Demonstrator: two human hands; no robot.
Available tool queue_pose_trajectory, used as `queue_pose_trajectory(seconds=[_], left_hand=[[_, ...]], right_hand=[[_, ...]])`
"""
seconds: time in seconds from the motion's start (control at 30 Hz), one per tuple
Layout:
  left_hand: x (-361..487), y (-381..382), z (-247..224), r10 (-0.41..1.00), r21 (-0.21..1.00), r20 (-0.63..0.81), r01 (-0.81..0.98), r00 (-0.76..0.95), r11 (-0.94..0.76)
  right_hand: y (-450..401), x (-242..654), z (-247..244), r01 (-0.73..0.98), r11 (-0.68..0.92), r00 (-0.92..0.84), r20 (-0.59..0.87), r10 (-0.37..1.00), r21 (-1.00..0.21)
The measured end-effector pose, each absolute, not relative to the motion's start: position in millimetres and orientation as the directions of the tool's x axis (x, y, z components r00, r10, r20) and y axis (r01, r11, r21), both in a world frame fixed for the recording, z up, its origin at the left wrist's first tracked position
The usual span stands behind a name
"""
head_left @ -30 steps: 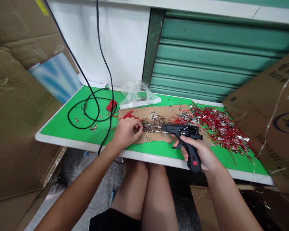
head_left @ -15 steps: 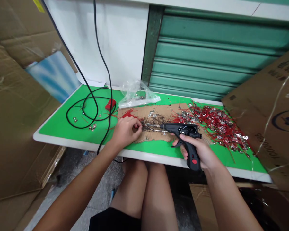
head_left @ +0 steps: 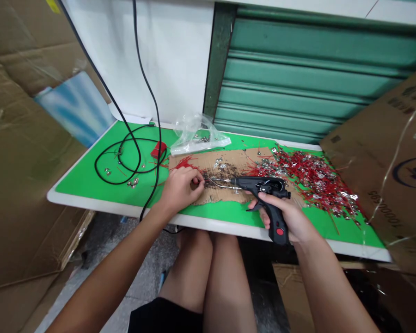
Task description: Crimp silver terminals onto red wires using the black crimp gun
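My right hand [head_left: 280,210] is wrapped round the grip of a black soldering gun [head_left: 275,217], a finger by its trigger. The gun's metal tip points left, close to the fingertips of my left hand [head_left: 183,187]. Those fingers are pinched together on a bit of red wire [head_left: 195,181], mostly hidden by the hand. Both hands are over a scorched piece of cardboard [head_left: 208,198]. Loose red wires [head_left: 185,163] lie just behind my left hand, and small metal tabs [head_left: 220,163] sit on the cardboard behind the tip.
A large heap of red wires with metal tabs [head_left: 319,180] covers the right of the green tabletop [head_left: 79,178]. A clear plastic bag [head_left: 197,136] lies at the back. Black cable [head_left: 118,182] coils at left beside a red object [head_left: 158,150]. Cardboard boxes [head_left: 395,171] flank the table.
The hands, soldering gun and wire stay almost still; the view has shifted very slightly.
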State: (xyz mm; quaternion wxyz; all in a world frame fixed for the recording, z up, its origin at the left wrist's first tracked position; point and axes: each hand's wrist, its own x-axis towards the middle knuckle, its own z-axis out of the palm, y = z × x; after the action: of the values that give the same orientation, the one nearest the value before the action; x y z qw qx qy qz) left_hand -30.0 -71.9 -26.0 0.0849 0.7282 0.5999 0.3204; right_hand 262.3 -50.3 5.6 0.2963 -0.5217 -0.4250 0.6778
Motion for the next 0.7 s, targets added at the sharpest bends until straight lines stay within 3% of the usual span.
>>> queue_pose_trajectory(seconds=[0.7], left_hand=[[-30,-72,-26,0.930,0.509,0.362,0.821,0.070,-0.260]], right_hand=[[-51,256,14,0.137,-0.458,-0.260,-0.479,0.839,-0.878]])
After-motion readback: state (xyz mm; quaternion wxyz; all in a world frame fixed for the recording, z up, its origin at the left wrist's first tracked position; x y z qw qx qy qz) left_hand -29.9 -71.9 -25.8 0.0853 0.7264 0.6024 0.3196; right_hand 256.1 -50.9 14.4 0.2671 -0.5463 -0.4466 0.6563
